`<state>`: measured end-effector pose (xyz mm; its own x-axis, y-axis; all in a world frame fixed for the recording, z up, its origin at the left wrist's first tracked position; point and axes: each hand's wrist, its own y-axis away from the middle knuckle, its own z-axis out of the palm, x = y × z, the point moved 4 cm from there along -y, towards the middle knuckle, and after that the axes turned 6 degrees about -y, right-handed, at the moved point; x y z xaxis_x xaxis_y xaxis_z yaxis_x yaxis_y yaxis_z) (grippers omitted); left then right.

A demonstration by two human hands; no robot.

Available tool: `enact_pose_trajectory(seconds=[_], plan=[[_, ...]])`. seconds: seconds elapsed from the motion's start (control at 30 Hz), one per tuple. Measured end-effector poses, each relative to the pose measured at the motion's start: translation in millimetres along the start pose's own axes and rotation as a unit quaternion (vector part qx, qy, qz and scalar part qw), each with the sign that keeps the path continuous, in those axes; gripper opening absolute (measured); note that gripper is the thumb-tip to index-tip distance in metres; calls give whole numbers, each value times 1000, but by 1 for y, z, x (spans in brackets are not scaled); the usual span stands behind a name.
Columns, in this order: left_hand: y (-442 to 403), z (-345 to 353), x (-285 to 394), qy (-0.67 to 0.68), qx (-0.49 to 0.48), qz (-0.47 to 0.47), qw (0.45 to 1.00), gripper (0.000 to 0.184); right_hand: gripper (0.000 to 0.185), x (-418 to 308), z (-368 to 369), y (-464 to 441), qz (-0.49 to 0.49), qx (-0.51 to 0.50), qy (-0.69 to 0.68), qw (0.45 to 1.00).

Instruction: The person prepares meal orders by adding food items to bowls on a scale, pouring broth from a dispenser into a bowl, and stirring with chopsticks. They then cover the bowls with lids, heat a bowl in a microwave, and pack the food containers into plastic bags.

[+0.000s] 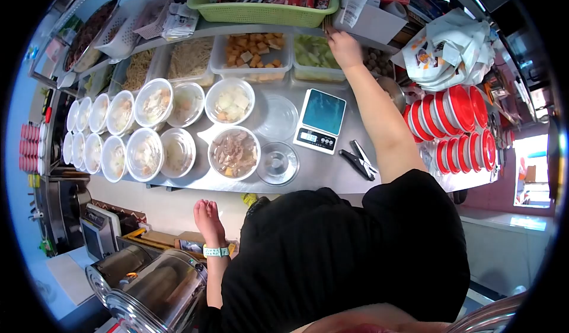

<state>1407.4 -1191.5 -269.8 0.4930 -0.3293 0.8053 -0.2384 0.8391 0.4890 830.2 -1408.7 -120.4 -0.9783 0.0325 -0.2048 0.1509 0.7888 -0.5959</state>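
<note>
Right hand (345, 49): blurred at shelf edge; cannot tell whether it grips the slim dark item (328, 27) at its fingertips. Item: probably light, stiff; best held at its upper end.
Vegetable tub (314, 54): just left of and below right hand; pale-green pieces probably slippery; tub best held by rim.
Left hand (209, 223): relaxed, fingers loosely curled, nothing seen in it.
Writing: printed slip (360, 1), beyond right hand; white bags (447, 54), right of it, orange-brown print; scale (320, 121), nearer the body, lit digits. None legible.
</note>
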Motion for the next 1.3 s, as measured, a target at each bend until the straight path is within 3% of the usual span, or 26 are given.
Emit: enact_pose_trajectory(seconds=[0.17, 0.27, 0.43, 0.57, 0.63, 0.7, 0.83, 0.87, 0.93, 0.97, 1.1, 1.23, 1.3], plan=[[-12, -5, 20, 5, -8, -9, 1000, 15, 30, -6, -10, 2, -125, 47, 39, 990], [-19, 6, 37, -19, -28, -20, 999, 15, 25, -7, -4, -4, -62, 55, 9, 997], [-37, 4, 49, -40, -75, -27, 996, 9, 17, -24, -19, 2, -81, 108, -14, 991], [-41, 0, 59, -57, -74, -19, 995, 9, 18, -56, -75, 35, -115, 195, -68, 972], [-36, 11, 76, -64, -84, 26, 994, 11, 20, -86, -115, 72, -70, 186, -91, 976], [-37, 20, 81, -105, -110, 45, 987, 12, 16, -112, -146, 124, -104, 259, -93, 956], [-31, 54, 94, -158, -173, 54, 971, 11, 16, -153, -186, 206, 128, 112, -192, 966], [-34, 54, 90, -159, -180, 45, 970, 11, 16, -163, -186, 218, 132, 99, -201, 966], [-45, 54, 83, -154, -189, 23, 970, 12, 16, -171, -169, 243, 264, -53, -139, 953], [-48, 52, 78, -149, -188, 6, 971, 12, 15, -171, -157, 257, 268, -108, -126, 949], [-55, 48, 68, -146, -186, -48, 970, 10, 16, -169, -111, 309, 268, -176, -159, 934], [-62, 38, 66, -141, -188, -61, 970, 10, 14, -162, -83, 335, 295, -168, -190, 921], [-63, 32, 65, -144, -198, -73, 967, 13, 14, -171, -79, 325, 222, -269, -115, 930]])
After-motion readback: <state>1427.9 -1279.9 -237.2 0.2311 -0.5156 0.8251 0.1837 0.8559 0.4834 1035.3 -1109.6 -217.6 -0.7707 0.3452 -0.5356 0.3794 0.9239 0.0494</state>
